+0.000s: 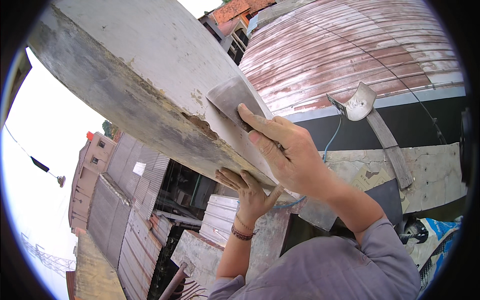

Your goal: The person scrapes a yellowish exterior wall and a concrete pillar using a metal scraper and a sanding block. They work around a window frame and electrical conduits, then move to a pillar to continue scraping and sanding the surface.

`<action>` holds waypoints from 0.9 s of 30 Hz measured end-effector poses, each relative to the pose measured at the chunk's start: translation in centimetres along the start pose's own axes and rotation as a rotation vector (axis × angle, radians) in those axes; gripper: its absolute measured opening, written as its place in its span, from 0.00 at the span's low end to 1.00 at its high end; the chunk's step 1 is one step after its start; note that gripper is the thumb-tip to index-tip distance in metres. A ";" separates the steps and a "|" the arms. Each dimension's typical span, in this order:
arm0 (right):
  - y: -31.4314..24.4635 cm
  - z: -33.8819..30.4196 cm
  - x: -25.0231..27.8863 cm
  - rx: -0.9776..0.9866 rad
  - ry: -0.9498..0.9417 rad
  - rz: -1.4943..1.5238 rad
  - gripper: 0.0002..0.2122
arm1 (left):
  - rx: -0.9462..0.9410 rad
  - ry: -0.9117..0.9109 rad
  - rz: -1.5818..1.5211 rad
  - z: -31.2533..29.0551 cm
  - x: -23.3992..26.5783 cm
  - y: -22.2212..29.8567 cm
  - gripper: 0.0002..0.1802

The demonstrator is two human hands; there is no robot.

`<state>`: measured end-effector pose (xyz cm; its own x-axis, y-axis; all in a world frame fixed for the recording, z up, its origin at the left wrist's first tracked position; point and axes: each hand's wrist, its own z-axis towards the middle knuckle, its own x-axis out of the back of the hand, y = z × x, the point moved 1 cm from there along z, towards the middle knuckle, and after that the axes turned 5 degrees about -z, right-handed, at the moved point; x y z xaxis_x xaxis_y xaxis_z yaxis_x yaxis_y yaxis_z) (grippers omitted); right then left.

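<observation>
My right hand (287, 145) is closed on a flat grey putty blade (227, 95), index finger stretched along its face and thumb near the lower edge. The blade lies against the pale plastered face of a long concrete beam (145, 45) that slants across the view. Close to the blade, a chipped brown patch (202, 125) breaks the beam's edge. My left hand (250, 195), with bracelets on its wrist, has its fingers spread against the stained underside of the beam, below the right hand. It holds nothing that I can see.
At right, a curved metal piece (361, 101) tops a wooden stick (390, 147) leaning by a concrete ledge (435, 170). A dark flat board (385, 200) and a printed sack (432, 245) are nearby. Corrugated roofs (345, 55) lie beyond, with lower roofs (135, 175) down at left.
</observation>
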<state>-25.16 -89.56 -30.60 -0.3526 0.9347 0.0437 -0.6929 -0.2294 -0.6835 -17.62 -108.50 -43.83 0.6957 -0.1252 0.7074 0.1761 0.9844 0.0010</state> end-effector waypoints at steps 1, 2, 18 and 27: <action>0.0 0.2 -0.1 -0.029 -0.023 -0.019 0.19 | -0.019 0.027 0.011 0.1 0.1 0.1 0.72; -0.1 0.4 -0.2 0.006 -0.001 -0.016 0.19 | -0.011 0.006 0.009 0.1 0.2 0.2 0.72; -0.5 2.2 0.6 0.158 -0.012 -0.046 0.20 | 0.006 0.017 0.011 0.7 0.6 1.1 0.71; 0.0 0.1 0.0 0.163 -0.045 -0.081 0.20 | 0.069 -0.048 0.019 -0.2 -0.2 0.6 0.70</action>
<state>-25.26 -89.64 -30.53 -0.3166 0.9398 0.1289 -0.8118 -0.1982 -0.5492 -17.53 -107.94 -44.10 0.6643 -0.1017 0.7405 0.1136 0.9929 0.0345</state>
